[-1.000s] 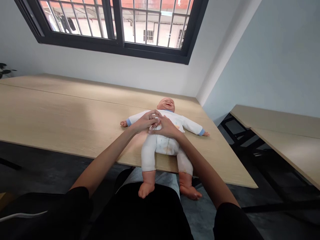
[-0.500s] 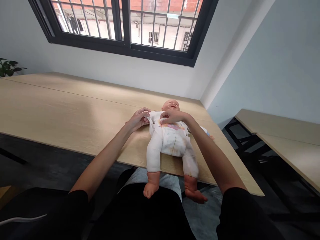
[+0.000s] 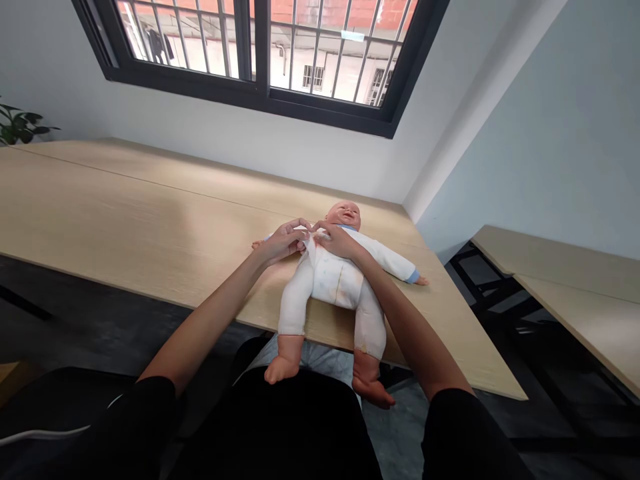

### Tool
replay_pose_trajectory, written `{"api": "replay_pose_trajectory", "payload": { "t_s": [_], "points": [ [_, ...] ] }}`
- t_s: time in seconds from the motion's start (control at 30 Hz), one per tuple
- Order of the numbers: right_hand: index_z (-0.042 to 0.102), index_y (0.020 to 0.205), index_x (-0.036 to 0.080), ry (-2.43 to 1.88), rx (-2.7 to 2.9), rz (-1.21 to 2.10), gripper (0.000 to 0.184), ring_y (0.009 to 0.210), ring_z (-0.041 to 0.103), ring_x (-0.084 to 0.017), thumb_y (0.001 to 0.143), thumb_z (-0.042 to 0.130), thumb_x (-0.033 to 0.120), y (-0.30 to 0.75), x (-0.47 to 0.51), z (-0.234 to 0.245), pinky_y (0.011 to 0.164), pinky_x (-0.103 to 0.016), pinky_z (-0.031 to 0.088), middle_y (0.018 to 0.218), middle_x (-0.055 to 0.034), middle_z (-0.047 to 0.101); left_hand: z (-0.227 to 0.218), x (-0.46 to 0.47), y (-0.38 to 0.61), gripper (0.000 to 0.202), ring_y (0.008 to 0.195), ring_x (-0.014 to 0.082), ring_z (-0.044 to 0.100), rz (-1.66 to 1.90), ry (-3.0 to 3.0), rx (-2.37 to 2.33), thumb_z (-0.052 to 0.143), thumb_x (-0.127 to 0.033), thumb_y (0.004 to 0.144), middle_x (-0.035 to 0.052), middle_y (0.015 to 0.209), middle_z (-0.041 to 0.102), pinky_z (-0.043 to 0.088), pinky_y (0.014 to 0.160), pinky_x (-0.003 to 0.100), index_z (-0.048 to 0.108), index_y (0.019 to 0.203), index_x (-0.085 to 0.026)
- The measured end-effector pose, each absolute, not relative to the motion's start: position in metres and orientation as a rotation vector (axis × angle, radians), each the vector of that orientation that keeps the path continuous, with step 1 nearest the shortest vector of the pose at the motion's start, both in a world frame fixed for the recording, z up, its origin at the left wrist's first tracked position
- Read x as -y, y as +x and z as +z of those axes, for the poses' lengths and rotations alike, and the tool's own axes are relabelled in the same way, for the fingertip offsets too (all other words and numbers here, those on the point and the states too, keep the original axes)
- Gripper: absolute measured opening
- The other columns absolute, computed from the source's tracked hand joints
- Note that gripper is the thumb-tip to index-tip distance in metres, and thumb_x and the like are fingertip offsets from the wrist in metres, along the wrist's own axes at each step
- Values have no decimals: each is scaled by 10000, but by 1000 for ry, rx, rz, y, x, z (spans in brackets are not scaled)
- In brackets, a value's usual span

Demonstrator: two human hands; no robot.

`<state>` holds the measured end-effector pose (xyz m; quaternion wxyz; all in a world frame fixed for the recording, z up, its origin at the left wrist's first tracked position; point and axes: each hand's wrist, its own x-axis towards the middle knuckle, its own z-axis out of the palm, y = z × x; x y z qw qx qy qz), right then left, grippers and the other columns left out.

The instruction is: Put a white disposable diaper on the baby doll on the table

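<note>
A baby doll (image 3: 295, 303) lies on its back on the table, its feet sticking out over the front edge. It wears a white top (image 3: 383, 252) with blue cuffs and a white diaper (image 3: 333, 283) with a faint printed front. At the diaper's upper left corner, my left hand (image 3: 286, 241) pinches the side edge, drawing the thin white material up. My right hand (image 3: 334, 240) lies across the doll's belly, its bent fingers pinching the waist edge close beside the left fingertips. Both hands partly hide the doll's chest and the diaper's top.
The light wood table (image 3: 125, 200) runs along the wall below a barred window (image 3: 260, 67). A second table (image 3: 565, 260) stands at the right, across a gap. Leaves of a plant (image 3: 23, 125) show at the far left.
My right hand has come left and nearer to my left hand at the diaper's corner. The doll's legs have shifted left, and its blue-cuffed arm at the right shows more fully.
</note>
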<state>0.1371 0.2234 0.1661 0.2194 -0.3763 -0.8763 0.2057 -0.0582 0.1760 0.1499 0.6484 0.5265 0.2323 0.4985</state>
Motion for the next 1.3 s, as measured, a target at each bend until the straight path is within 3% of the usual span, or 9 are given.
{"api": "replay_pose_trajectory", "payload": {
  "t_s": [0.2, 0.4, 0.53, 0.67, 0.8, 0.93, 1.03, 1.2, 1.3],
  "points": [
    [572, 876, 173, -1205, 2596, 662, 160, 767, 579, -187, 895, 579, 331, 135, -218, 179, 668, -258, 393, 817, -20, 644, 151, -175, -59, 285, 485, 42, 451, 1125, 1207, -565, 798, -225, 697, -75, 549, 527, 355, 516, 154, 578, 867, -161],
    [507, 1112, 164, -1230, 2729, 109, 150, 770, 598, -224, 997, 421, 210, 118, -217, 181, 601, -280, 322, 944, -92, 689, 151, -175, -61, 313, 478, 36, 469, 1100, 1215, -561, 800, -207, 671, -69, 610, 575, 372, 531, 166, 574, 883, -159],
    [501, 1227, 173, -1307, 2713, 23, 251, 809, 623, -266, 998, 414, 226, 111, -209, 169, 589, -305, 312, 1047, -128, 694, 149, -177, -62, 312, 480, 39, 469, 1103, 1254, -568, 801, -244, 695, -69, 592, 565, 384, 553, 170, 573, 893, -164],
    [526, 1247, 172, -1325, 2691, -31, 275, 988, 613, -298, 987, 448, 217, 111, -206, 157, 716, -333, 401, 1158, -158, 664, 149, -175, -56, 374, 486, 53, 478, 1106, 1326, -600, 826, -302, 695, -67, 597, 567, 358, 537, 178, 560, 928, -177],
    [526, 1225, 99, -1388, 2555, -89, 296, 1198, 477, -356, 961, 492, 228, 116, -210, 150, 929, -420, 404, 1298, -226, 562, 150, -165, -40, 392, 487, 57, 450, 1073, 1448, -599, 821, -353, 716, -62, 619, 555, 292, 508, 190, 541, 932, -183],
    [534, 1112, 135, -1234, 2362, 158, 231, 1137, 497, -318, 895, 528, 214, 123, -216, 147, 945, -408, 422, 1188, -189, 587, 149, -156, -24, 325, 534, 74, 440, 1062, 1622, -608, 759, -395, 786, -51, 647, 515, 297, 523, 207, 555, 912, -175],
    [497, 1025, 175, -1152, 2176, 349, 131, 1027, 575, -230, 978, 392, 238, 127, -221, 145, 908, -335, 455, 1104, -131, 613, 146, -153, -17, 299, 564, 92, 407, 1077, 1703, -624, 736, -393, 808, -49, 655, 470, 298, 541, 222, 571, 928, -175],
    [481, 975, 191, -1191, 1721, 614, 311, 1001, 634, -194, 1054, 257, 392, 127, -218, 143, 898, -293, 478, 1071, -128, 640, 143, -150, -17, 358, 599, 110, 381, 1036, 1815, -693, 820, -354, 754, -45, 677, 442, 303, 579, 241, 575, 949, -182],
    [499, 947, 197, -1158, 1665, 460, 389, 1063, 612, -213, 1059, 222, 446, 131, -208, 149, 974, -312, 453, 1092, -137, 634, 142, -149, -19, 401, 643, 124, 425, 1051, 1908, -781, 855, -362, 717, -25, 747, 513, 342, 626, 251, 555, 922, -192]
  ]
}}
